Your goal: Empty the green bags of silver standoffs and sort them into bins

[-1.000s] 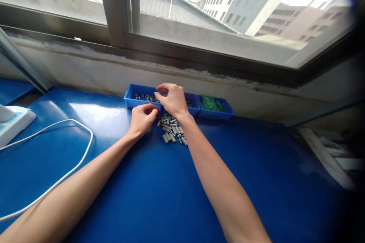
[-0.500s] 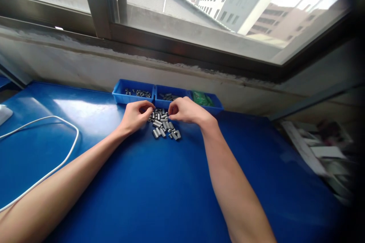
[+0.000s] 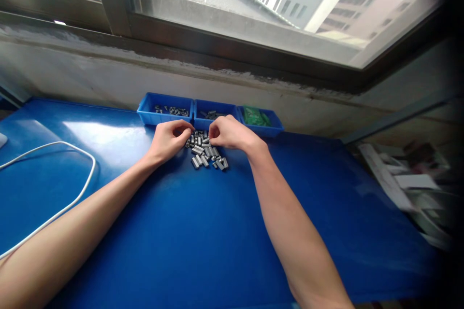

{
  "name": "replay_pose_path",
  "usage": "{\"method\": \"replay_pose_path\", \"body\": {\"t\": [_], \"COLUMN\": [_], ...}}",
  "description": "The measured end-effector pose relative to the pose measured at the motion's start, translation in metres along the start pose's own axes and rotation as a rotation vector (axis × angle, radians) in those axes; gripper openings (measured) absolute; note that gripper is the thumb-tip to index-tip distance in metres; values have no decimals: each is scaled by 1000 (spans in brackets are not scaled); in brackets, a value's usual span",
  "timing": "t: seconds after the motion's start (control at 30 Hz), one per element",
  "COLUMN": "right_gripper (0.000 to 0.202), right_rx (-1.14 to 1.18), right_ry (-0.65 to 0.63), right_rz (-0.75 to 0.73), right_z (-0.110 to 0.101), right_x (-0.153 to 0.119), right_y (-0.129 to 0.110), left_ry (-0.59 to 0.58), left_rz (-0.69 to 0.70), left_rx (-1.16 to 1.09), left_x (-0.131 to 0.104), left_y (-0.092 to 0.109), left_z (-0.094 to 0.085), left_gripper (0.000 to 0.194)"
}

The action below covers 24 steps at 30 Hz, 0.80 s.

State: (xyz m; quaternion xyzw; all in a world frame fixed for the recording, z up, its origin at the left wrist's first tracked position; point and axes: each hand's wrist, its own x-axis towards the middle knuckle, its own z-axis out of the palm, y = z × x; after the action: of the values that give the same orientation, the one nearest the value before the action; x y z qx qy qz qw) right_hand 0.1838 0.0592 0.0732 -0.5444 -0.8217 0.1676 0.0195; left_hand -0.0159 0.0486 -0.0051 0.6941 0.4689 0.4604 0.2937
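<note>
A loose pile of small silvery metal pieces (image 3: 208, 151), block-like and cylindrical, lies on the blue table in front of the bins. At the pile's left edge is my left hand (image 3: 169, 139), its thumb and index finger brought together in a pinch. From the right, my right hand (image 3: 232, 133) reaches over the pile's upper part with curled fingers and thumb closed. Whatever sits between the fingertips of either hand is too small or hidden to make out.
Behind the hands, a left blue bin (image 3: 147, 117) holds small screw-like parts, a middle blue bin (image 3: 216, 106) dark metal parts, and a right blue bin (image 3: 277, 130) a green bag (image 3: 254, 116). A white cable (image 3: 87, 183) crosses the left side. A window (image 3: 235, 53) rises behind.
The view has shifted slightly, so everything sits a little higher and to the left. My right hand has moved slightly left over the pile, nearer my left hand.
</note>
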Motion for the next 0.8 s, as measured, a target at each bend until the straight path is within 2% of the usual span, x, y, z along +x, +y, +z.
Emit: {"method": "replay_pose_path", "body": {"t": [0.3, 0.43, 0.6, 0.8], "right_gripper": [8, 12, 28, 36], "right_rx": [132, 425, 914, 1137], "right_ry": [8, 34, -32, 68], "right_rz": [-65, -97, -157, -76], "right_z": [-12, -14, -11, -3], "right_x": [-4, -5, -5, 2], "right_y": [12, 15, 12, 12], "left_ry": [-4, -20, -32, -35], "left_rz": [9, -2, -10, 10], "left_rx": [-5, 1, 1, 5], "left_x": [1, 1, 0, 0], "left_y": [-1, 2, 6, 4], "left_z": [1, 0, 0, 0], "left_gripper": [22, 22, 23, 24]}}
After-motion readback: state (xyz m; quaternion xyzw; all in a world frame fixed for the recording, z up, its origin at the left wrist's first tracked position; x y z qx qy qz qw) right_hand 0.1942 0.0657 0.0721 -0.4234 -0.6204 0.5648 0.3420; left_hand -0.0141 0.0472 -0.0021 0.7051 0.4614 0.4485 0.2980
